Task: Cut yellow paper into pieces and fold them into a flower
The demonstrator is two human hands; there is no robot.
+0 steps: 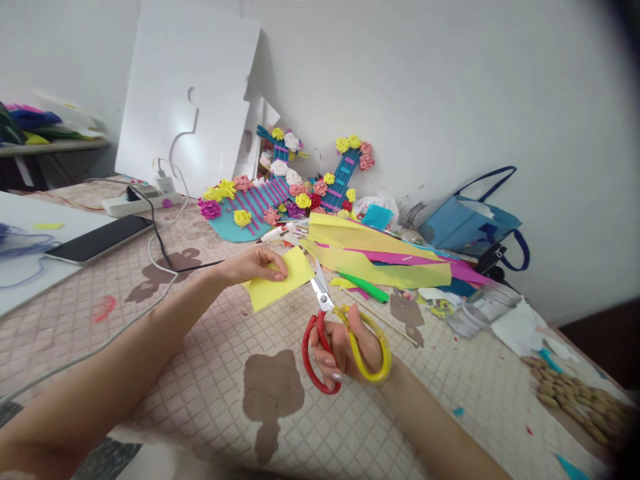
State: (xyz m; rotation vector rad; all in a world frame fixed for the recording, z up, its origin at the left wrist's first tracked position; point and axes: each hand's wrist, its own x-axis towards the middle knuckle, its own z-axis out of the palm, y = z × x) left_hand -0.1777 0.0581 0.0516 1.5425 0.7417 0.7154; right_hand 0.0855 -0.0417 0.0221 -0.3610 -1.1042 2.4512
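Observation:
My left hand [253, 265] pinches a yellow sheet [280, 283] by its upper edge and holds it above the table. My right hand [347, 350] grips scissors [327, 320] with one red and one yellow handle loop, fingers through the loops. The blades point up and away, with their tips at the yellow sheet's right edge.
A pile of yellow, pink and green sheets [380, 257] lies behind. Paper-flower decorations [280, 193] lean at the wall by white boards [190, 100]. A phone [100, 240], power strip [143, 200] and cable sit left. A blue bag [470, 227] and peanuts [575, 400] are right.

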